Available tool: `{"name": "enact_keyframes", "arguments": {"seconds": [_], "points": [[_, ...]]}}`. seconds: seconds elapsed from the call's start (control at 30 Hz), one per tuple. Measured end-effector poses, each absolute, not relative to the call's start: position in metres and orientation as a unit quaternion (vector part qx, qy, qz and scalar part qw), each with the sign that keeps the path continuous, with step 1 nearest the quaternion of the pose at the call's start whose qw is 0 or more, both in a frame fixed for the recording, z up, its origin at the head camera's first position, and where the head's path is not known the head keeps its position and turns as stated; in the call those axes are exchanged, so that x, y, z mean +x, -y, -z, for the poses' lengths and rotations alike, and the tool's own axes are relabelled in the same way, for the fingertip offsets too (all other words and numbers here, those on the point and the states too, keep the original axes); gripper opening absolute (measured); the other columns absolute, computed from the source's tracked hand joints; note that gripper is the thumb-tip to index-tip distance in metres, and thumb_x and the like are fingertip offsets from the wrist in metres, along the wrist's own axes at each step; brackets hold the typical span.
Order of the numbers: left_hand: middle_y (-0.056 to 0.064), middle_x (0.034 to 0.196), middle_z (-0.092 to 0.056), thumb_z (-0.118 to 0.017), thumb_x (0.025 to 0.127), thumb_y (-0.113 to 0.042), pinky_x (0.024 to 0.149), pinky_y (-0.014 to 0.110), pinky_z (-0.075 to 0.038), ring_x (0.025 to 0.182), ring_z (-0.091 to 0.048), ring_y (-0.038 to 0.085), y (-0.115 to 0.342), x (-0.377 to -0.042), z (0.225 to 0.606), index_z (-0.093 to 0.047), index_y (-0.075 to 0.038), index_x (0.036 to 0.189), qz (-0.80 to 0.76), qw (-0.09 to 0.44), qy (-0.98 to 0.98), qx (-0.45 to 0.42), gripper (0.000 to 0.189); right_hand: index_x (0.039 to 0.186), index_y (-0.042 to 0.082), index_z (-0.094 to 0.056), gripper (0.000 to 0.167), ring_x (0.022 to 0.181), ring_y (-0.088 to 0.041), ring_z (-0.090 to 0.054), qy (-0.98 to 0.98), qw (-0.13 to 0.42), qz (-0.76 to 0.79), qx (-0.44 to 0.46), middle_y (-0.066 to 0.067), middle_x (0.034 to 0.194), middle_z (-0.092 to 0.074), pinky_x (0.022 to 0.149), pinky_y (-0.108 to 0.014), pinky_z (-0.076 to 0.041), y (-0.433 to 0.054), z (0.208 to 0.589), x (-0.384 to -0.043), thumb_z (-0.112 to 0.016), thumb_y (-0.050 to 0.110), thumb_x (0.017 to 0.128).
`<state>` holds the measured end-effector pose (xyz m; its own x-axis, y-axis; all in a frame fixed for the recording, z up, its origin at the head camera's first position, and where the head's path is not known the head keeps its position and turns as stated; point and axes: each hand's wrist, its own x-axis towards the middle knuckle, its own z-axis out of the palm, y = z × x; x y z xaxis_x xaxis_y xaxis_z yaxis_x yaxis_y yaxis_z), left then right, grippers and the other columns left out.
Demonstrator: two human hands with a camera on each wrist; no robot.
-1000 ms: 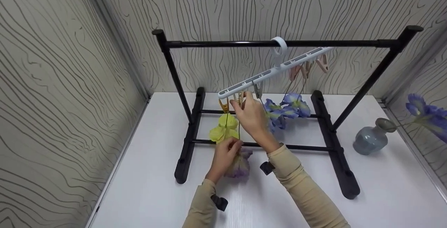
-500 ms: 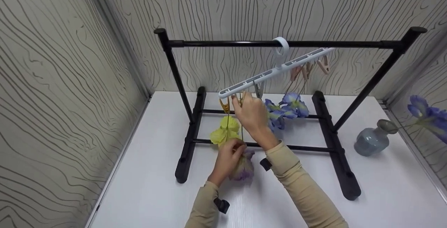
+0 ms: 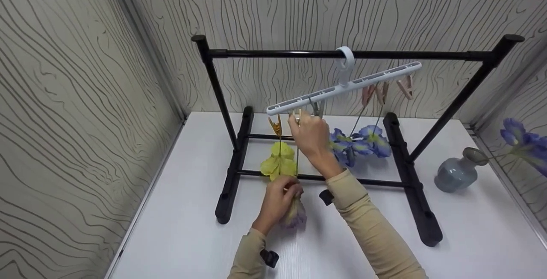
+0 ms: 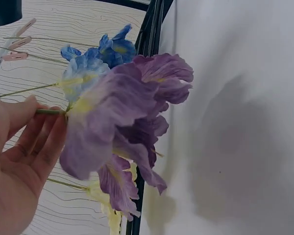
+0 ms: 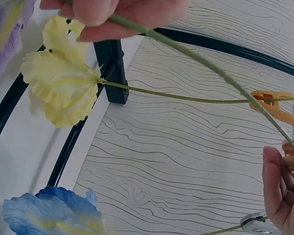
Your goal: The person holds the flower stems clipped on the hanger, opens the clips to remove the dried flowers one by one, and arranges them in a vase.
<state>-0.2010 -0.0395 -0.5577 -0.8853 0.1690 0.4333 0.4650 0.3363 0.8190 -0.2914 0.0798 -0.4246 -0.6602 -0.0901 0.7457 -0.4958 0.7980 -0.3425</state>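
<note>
The left hand's grip (image 3: pixel 277 200) pinches the thin green stem (image 5: pixel 206 62) of a ruffled purple fabric flower (image 4: pixel 105 105) below the long white plastic hanger (image 3: pixel 344 86), the right hand's grip (image 3: pixel 311 136) pinches a small pale-orange clothespin (image 5: pixel 291 161), and too shallow a bite could drop the flower.

Panelled booth (image 3: pixel 51 121), wood-grain walls (image 3: pixel 273 5), grey corner strips (image 3: pixel 145 48), white tabletop (image 3: pixel 183 227)

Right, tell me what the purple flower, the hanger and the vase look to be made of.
Purple flower: likely fabric, matte, judging by its thin, crinkled petals with ruffled edges.
Hanger: probably plastic, pale and smooth, with a slotted, molded look.
Vase: glossy, with highlights on its grey-blue body; glazed ceramic or glass, I can't tell which.
</note>
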Motion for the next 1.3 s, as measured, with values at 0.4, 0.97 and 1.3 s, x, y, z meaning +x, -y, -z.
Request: {"name": "enact_keyframes", "arguments": {"seconds": [0.4,0.97,1.3], "points": [[0.006,0.099,-0.071,-0.076,0.091,0.003,0.071,0.03,-0.058,0.084,-0.069,0.016,0.057,-0.181,0.543,-0.075,-0.005,0.103,0.36,0.189,0.892,-0.196,0.015,0.077,0.0,-0.061,0.031,0.047,-0.017,-0.039,0.896,0.312,-0.287,0.134,0.0,0.056,-0.037,0.043,-0.036,-0.038,-0.082,0.421,-0.295,-0.065,0.02,0.101],[0.01,0.09,-0.067,-0.079,0.084,0.01,0.069,0.039,-0.059,0.078,-0.069,0.027,0.077,-0.189,0.537,-0.074,0.0,0.094,0.308,0.289,0.891,-0.165,0.015,0.063,0.009,-0.05,0.045,0.049,-0.021,-0.048,0.938,0.205,-0.144,0.239,-0.002,0.054,-0.044,0.047,-0.041,-0.045,-0.119,0.429,-0.268,-0.078,0.025,0.094],[0.009,0.087,-0.063,-0.078,0.081,0.013,0.067,0.036,-0.057,0.077,-0.066,0.025,0.067,-0.191,0.538,-0.08,-0.003,0.095,0.269,0.293,0.9,-0.177,0.021,0.064,0.007,-0.067,0.043,0.097,-0.044,-0.068,0.947,0.204,0.001,0.246,-0.015,0.07,-0.068,0.093,-0.077,-0.043,-0.121,0.447,-0.231,-0.084,0.041,0.086]]}}
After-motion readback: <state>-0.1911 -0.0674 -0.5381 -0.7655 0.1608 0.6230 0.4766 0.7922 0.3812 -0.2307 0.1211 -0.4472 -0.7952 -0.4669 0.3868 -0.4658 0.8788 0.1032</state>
